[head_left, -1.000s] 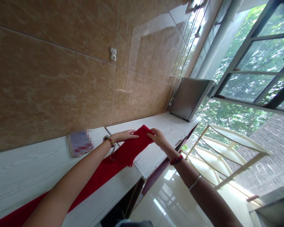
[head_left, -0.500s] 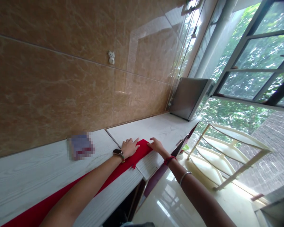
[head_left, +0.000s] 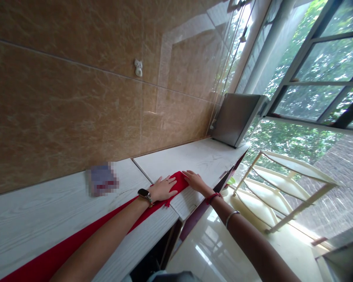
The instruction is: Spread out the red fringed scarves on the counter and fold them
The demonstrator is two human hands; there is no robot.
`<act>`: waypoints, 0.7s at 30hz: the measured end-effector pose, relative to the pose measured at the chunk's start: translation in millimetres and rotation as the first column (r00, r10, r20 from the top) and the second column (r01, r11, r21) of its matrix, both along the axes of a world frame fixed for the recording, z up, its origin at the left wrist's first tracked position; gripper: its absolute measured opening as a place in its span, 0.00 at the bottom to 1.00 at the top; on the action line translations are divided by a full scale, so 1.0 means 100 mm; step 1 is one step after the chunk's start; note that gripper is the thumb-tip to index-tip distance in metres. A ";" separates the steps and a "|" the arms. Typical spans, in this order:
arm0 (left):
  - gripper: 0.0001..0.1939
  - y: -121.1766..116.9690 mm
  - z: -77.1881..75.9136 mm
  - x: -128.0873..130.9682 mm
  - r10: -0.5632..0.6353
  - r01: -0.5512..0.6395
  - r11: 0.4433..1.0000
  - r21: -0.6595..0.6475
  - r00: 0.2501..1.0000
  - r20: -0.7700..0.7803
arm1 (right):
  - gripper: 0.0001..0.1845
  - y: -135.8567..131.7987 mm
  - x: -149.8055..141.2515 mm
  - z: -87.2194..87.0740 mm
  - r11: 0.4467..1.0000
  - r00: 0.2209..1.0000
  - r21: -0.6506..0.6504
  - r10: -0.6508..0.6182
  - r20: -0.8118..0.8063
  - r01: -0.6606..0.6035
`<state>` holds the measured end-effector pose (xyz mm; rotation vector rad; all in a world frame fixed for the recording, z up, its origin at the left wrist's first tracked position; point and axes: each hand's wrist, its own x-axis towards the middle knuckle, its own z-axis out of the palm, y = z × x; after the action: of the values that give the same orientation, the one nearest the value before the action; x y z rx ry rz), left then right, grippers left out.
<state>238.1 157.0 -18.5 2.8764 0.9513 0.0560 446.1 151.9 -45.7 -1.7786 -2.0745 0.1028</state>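
Note:
A long red scarf (head_left: 67, 244) lies along the white counter, running from the lower left to the middle. Its far end is folded over, and a short fringe (head_left: 167, 203) sticks out at the near edge. My left hand (head_left: 162, 189) presses flat on the folded part with its fingers spread. At the scarf's far end, my right hand (head_left: 195, 181) touches the folded edge with its fingers stretched out. A watch (head_left: 144, 193) and a beaded bracelet are on my left wrist. A red band (head_left: 214, 197) circles my right wrist.
A blurred-out flat item (head_left: 102, 179) lies on the counter (head_left: 23, 219) against the tiled wall. A grey box-shaped appliance (head_left: 237, 119) stands at the counter's far end. To the right are a cream tiered rack (head_left: 270, 188) and windows. Below the counter edge is shiny floor.
The scarf's far end was lifted between both hands and now lies flat on the counter. My left hand went from pinching it to pressing flat; my right hand let go and rests at the edge.

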 end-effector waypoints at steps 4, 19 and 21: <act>0.28 -0.18 0.10 -0.05 0.040 -0.041 0.995 0.093 0.999 0.015 | 0.23 -0.05 0.08 0.06 0.984 0.987 0.088 0.157 -0.016 -0.155; 0.30 -0.48 0.17 -0.27 0.047 -0.047 0.999 0.011 0.995 -0.083 | 0.14 -0.19 0.14 0.01 0.965 0.963 0.136 0.200 0.183 -0.226; 0.33 -0.45 0.13 -0.36 0.041 -0.044 0.997 -0.069 0.998 -0.039 | 0.13 -0.19 0.16 0.01 0.968 0.959 0.131 0.183 0.216 -0.214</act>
<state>201.8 111.9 -5.5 2.8028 1.0009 -0.0281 461.8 133.2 -44.9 -1.5406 -2.3325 -0.1854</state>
